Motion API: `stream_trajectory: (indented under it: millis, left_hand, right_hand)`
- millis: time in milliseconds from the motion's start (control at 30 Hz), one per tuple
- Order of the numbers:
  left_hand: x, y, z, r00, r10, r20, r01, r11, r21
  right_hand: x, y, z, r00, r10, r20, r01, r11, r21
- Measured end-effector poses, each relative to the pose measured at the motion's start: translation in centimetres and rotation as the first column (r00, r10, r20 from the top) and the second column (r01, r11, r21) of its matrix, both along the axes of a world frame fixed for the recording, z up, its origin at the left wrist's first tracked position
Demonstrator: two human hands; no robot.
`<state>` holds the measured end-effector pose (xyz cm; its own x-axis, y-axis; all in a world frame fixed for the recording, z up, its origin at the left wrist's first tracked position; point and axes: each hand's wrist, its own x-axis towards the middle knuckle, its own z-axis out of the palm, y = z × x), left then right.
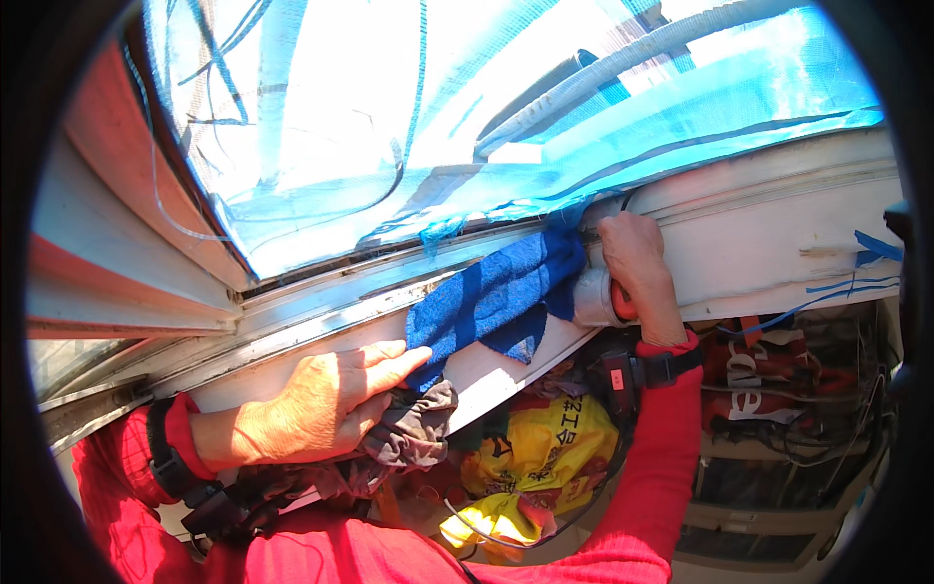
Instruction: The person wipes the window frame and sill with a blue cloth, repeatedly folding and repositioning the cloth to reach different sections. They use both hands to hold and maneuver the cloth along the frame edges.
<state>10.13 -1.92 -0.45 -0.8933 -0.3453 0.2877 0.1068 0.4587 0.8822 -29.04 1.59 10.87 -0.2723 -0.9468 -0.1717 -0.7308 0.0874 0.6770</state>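
Note:
My left hand (321, 405) lies along the white window sill (474, 398), its fingers stretched out. Its fingertips touch the corner of a blue cloth (485, 292) draped over the sill. Beneath and beside that hand is a crumpled dark cloth (419, 427). My right hand (635, 252) is curled into a fist at the blue cloth's far end, around a red-and-grey object (597, 298). A round grey part and a strip of red show below the fist; the palm hides the rest. A black cord rises above the knuckles.
Blue mesh netting (613, 139) hangs outside along the metal window track (350, 292), with a ribbed hose (627, 62) behind it. A yellow printed bag (547, 452) lies below the sill. Loose blue strips (839, 288) and cables hang at the right. Both wrists wear strapped black devices.

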Motion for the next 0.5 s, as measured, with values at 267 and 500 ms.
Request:
stream_trajectory:
  millis: [267,500]
  left_hand:
    - [0.0,0.0,-0.1,1.000,-0.003,0.027,0.003,1.000,0.022]
    - [0.0,-0.2,0.2,0.999,-0.017,0.042,0.015,0.999,0.030]
  right_hand:
    - [0.0,1.2,0.9,0.996,-0.047,-0.080,0.044,0.998,-0.038]
    - [0.4,1.8,2.0,0.999,0.050,-0.021,-0.052,0.995,-0.089]
